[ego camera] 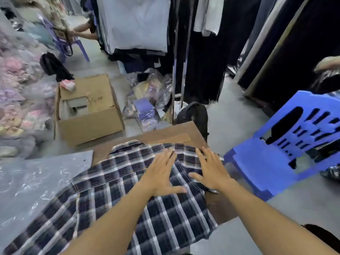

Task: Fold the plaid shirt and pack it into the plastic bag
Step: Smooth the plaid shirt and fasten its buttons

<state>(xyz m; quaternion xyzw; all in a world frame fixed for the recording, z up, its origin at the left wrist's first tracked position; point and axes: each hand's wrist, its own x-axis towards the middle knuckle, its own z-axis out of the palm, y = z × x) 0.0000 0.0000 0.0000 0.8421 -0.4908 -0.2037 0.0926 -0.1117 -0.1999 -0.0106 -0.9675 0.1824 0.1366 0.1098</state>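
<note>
A dark blue and white plaid shirt (114,192) lies spread over a brown cardboard surface (176,134), with its collar end at the far side. My left hand (162,173) rests flat on the shirt near its upper middle, fingers spread. My right hand (211,168) presses flat on the shirt's right edge, fingers apart, close beside the left. Neither hand holds anything. A clear plastic bag (36,181) lies flat to the left, with the shirt's left part partly over it.
An open cardboard box (88,124) stands on the floor ahead left. A blue plastic chair (287,148) is close on the right. A black backpack (195,115) and packaged clothes (145,111) sit beyond the cardboard. Hanging garments (139,24) fill the back; bagged goods (16,100) pile at left.
</note>
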